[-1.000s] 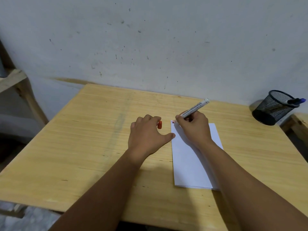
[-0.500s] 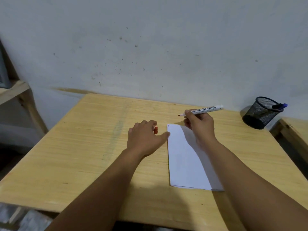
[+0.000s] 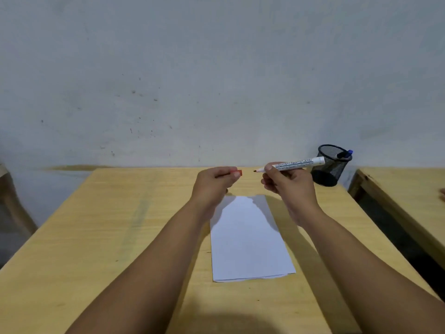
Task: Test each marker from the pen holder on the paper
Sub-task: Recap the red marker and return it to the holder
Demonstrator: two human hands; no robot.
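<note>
My right hand (image 3: 287, 186) grips a white board marker (image 3: 296, 163), held level above the table with its bare tip pointing left. My left hand (image 3: 213, 184) is raised opposite it and pinches the marker's red cap (image 3: 237, 172), a short gap from the tip. Both hands hover over the far end of a folded white paper (image 3: 248, 239) lying on the wooden table (image 3: 108, 225). A black mesh pen holder (image 3: 331, 166) stands at the table's far right corner with a blue-capped marker (image 3: 345, 154) leaning in it.
A grey wall runs right behind the table's far edge. A second wooden table (image 3: 407, 191) stands to the right across a dark gap. Part of a wooden frame shows at the far left edge.
Both hands have lifted off the paper and table. The marker has turned level with its tip facing the cap in my left hand. The camera has tilted up.
</note>
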